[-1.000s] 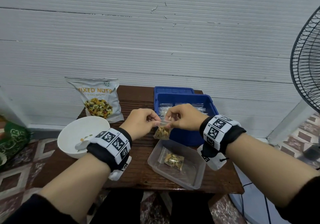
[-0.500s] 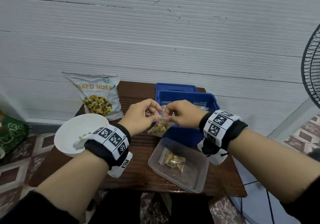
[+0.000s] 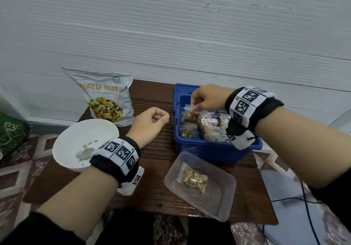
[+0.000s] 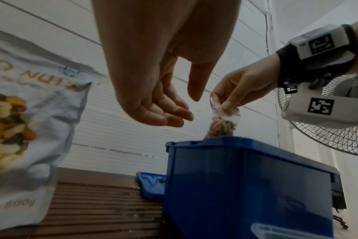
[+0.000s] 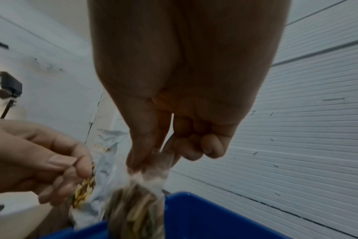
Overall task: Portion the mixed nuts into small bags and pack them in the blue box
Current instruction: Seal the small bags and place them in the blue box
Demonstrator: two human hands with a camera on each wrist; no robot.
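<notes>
My right hand pinches the top edge of a small clear bag of nuts and holds it hanging just inside the open blue box. The left wrist view shows the bag dipping below the box rim. Several filled bags lie in the box. My left hand hovers left of the box, fingers loosely curled and empty, as the left wrist view confirms. The mixed nuts pouch stands at the back left.
A white bowl with a spoon and a few nuts sits at the table's left edge. A clear plastic tub in front of the box holds one filled bag. The blue lid lies behind the box. A fan stands at the right.
Both hands were pinching the small bag's top in front of the box. My left hand has let go, and my right hand has carried the bag back over the box.
</notes>
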